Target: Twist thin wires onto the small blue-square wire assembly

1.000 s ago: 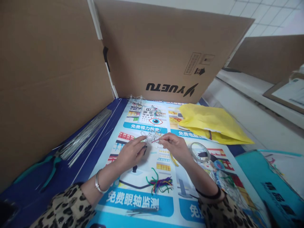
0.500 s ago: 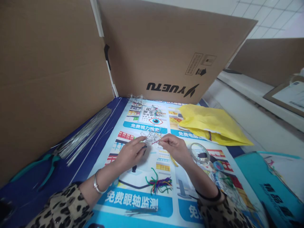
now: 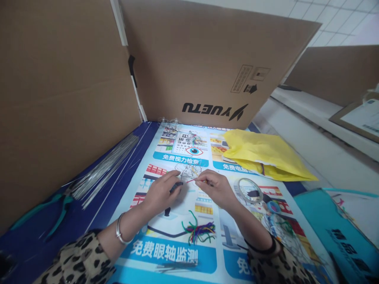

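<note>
In the head view, a short piece of red yarn (image 3: pixel 191 181) sticks out leftward from the pinched fingertips of my right hand (image 3: pixel 216 187). My left hand (image 3: pixel 162 193) faces it from the other side, its fingers curled and its fingertips close to the yarn's free end. Whatever lies between those left fingers is too small and dark to make out. Just beyond both hands sits a tangle of thin silvery wire (image 3: pixel 188 170). Nearer to me is a bundle of multicoloured yarn pieces (image 3: pixel 199 232), lying on the printed poster (image 3: pixel 207 260).
Teal-handled pliers (image 3: pixel 63 213) and a sheaf of straight wires (image 3: pixel 103 169) lie to the left. A roll of clear tape (image 3: pixel 250 191) and a yellow bag (image 3: pixel 266 154) are on the right. Further wire tangles (image 3: pixel 194 138) lie farther back. Cardboard panels (image 3: pixel 207 59) enclose the back and left.
My right hand has shifted slightly leftward and down with the red yarn. The left hand has barely moved, its fingers a little lower.
</note>
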A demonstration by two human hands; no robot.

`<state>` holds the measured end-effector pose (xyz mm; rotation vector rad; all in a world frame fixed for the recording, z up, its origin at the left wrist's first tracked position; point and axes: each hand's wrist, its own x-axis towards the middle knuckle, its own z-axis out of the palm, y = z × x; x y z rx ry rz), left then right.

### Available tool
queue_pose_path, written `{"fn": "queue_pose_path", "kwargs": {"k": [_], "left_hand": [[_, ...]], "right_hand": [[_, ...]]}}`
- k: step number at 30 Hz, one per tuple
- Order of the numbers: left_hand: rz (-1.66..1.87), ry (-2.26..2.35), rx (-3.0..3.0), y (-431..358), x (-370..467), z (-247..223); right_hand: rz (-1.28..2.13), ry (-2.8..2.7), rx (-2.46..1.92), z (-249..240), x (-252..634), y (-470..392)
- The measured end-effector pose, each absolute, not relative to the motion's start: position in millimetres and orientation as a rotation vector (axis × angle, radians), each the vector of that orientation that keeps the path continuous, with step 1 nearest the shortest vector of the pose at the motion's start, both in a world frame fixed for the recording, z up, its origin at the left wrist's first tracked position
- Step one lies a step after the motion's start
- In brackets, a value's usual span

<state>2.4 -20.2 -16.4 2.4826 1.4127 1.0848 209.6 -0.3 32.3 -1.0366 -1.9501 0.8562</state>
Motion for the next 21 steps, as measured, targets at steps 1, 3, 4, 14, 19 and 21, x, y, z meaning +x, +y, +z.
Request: {"fn": "queue_pose_path", "kwargs": {"k": [1, 3, 4, 14, 19, 21], "left_hand": [[1.097, 1.434, 2.482, -20.4, 2.6, -15.6], [1.112, 1.467, 2.477, -20.9, 3.2, -14.0], [1.123, 1.478, 2.475, -21.2, 3.6, -13.4], [1.248, 1.403, 2.544, -20.4, 7.0, -11.3], [1.303, 1.304, 2.541, -20.2, 7.0, -9.9], [1.325, 1.285, 2.532, -20.4, 7.4, -9.7]], "right_hand": [[0.857, -1.949, -1.037, 31.8, 209.6, -0.4], [0.852, -1.950, -1.035, 30.7, 209.8, -0.6], [0.849, -1.950, -1.032, 30.0, 209.9, -0.7], [0.842, -1.833, -0.987, 19.0, 204.2, -3.2], [0.781, -1.733, -0.951, 8.8, 200.3, -5.1], [0.755, -1.699, -0.935, 4.3, 199.1, -6.5]]}}
